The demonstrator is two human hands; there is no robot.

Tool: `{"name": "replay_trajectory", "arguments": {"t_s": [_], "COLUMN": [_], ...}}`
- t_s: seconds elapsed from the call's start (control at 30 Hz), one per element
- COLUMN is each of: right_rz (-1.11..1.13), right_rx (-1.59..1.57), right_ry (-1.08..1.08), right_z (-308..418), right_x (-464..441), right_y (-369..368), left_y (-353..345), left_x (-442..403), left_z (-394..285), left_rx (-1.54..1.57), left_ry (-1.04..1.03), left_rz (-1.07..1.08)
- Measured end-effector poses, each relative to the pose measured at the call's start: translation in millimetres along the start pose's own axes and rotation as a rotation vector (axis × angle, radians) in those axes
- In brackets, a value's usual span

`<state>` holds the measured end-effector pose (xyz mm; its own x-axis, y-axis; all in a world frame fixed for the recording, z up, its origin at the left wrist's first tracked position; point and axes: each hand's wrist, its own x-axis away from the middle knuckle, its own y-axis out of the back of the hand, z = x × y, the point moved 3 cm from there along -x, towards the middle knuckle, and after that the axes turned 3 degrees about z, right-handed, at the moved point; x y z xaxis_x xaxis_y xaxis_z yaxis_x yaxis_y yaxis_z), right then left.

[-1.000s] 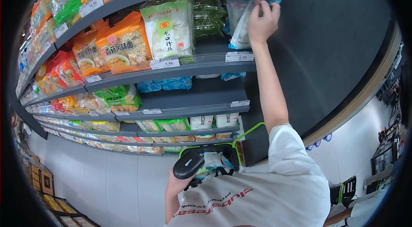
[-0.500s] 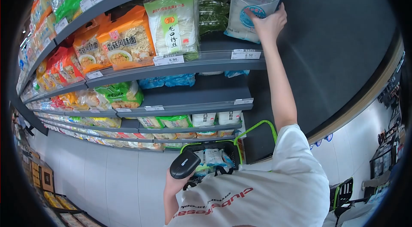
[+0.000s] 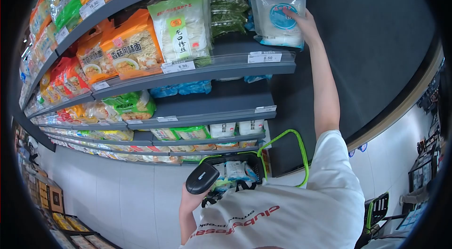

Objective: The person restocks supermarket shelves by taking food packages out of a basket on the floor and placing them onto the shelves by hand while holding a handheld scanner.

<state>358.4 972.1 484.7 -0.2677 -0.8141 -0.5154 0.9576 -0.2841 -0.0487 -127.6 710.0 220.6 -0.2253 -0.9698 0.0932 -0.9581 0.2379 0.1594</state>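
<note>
At the right end of the upper shelf, my right hand point(image 3: 308, 27) grips a white bag of vermicelli point(image 3: 288, 35) with a round blue label. The thumb lies over its front; the other fingers are mostly hidden at its right edge. The bag stands nearly upright behind a price tag point(image 3: 264, 57). Low in the view, my left hand point(image 3: 189, 201) is closed around a black handheld scanner point(image 3: 202, 178). Just beside it is a black shopping basket point(image 3: 255, 159) with a green handle, holding several white-and-blue bags point(image 3: 235, 171).
Left of the held bag are dark green packs point(image 3: 229, 9), a green-and-white vermicelli bag point(image 3: 181, 28) and orange noodle bags point(image 3: 134, 44). Lower shelves hold more packets point(image 3: 129, 104). A dark panel point(image 3: 372, 60) borders the shelf on the right. Another basket point(image 3: 377, 209) appears at lower right.
The vermicelli bag has shifted right relative to the price tag, and my right hand has moved toward its right edge. The view has turned slightly. My left hand still holds the scanner.
</note>
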Motion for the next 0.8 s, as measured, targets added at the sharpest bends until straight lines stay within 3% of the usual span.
{"name": "replay_trajectory", "arguments": {"t_s": [0.13, 0.37, 0.47, 0.67, 0.8], "right_rz": [0.022, -0.182, -0.064, -0.155, -0.218], "right_rx": [-0.180, 0.071, 0.071, 0.166, 0.184], "right_ry": [-0.020, -0.002, -0.011, 0.140, 0.127], "right_z": [-41, -56, -61, -73, -65], "right_x": [-11, -17, -20, -19, 0], "right_y": [6, 4, 8, 14, 19], "left_y": [-10, -20, -21, -18, -11], "left_x": [1, -2, 0, 10, 21], "left_z": [-13, -15, -9, 1, 7], "left_rx": [0.006, -0.021, 0.009, -0.021, -0.035], "left_ry": [0.023, -0.013, 0.031, 0.129, 0.032], "left_rz": [0.018, 0.017, 0.011, -0.029, -0.097]}}
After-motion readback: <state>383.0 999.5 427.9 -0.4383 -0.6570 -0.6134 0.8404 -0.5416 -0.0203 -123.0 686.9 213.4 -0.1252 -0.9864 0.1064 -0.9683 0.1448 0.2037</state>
